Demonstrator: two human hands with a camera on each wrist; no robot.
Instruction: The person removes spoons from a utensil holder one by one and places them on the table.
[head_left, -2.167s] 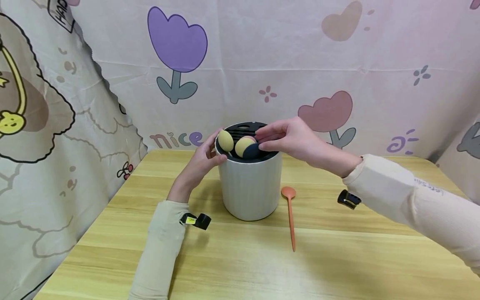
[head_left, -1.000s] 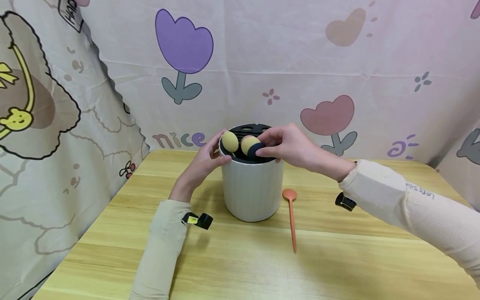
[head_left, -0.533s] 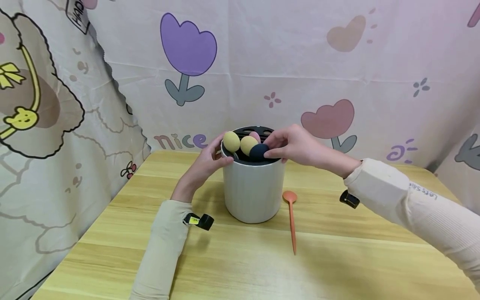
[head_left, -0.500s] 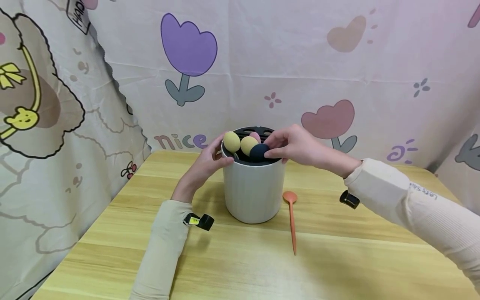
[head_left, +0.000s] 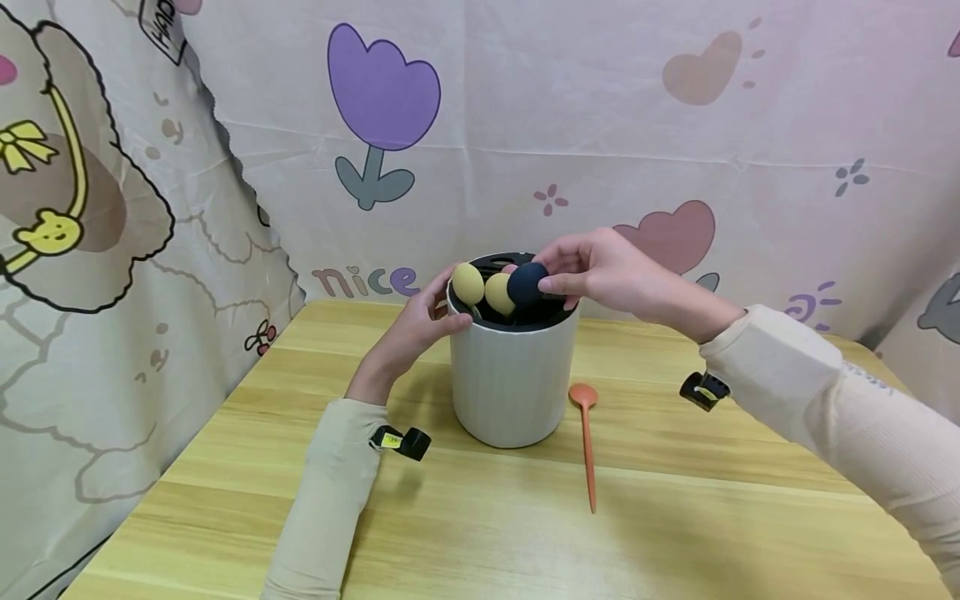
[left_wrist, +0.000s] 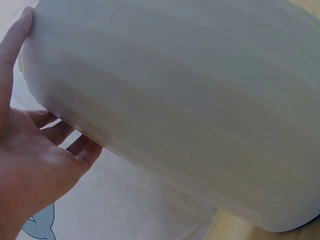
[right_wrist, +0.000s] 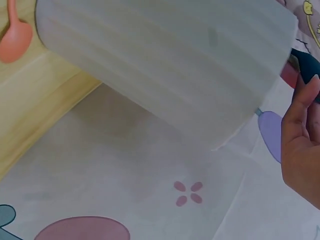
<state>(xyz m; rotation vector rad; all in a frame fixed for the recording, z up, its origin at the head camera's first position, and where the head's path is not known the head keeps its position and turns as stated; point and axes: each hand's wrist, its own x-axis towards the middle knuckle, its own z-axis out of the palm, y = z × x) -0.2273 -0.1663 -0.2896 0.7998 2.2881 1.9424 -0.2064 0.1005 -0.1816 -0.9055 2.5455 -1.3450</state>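
Observation:
A white ribbed utensil holder [head_left: 512, 387] with a black slotted insert [head_left: 491, 262] stands upright on the table. My left hand [head_left: 414, 325] grips its rim at the left, thumb in front, fingers round the side, as the left wrist view of the holder [left_wrist: 170, 105] also shows. With thumb and fingers, my right hand [head_left: 618, 271] pinches a dark blue spoon [head_left: 527, 284] by its rounded head, over the holder's right half; its lower part is hidden. Two yellow rounded heads [head_left: 468, 284] stick up beside it, and a bit of pink [head_left: 510, 269] shows behind.
An orange spoon [head_left: 583, 396] lies on the wooden table [head_left: 480, 525], just right of the holder, its handle pointing towards me. Behind the table hangs a printed cloth [head_left: 510, 92] with flowers and hearts, which continues down the left side.
My right hand has risen with the dark blue spoon, whose head now stands higher above the rim beside the yellow heads. My left hand keeps its grip on the holder.

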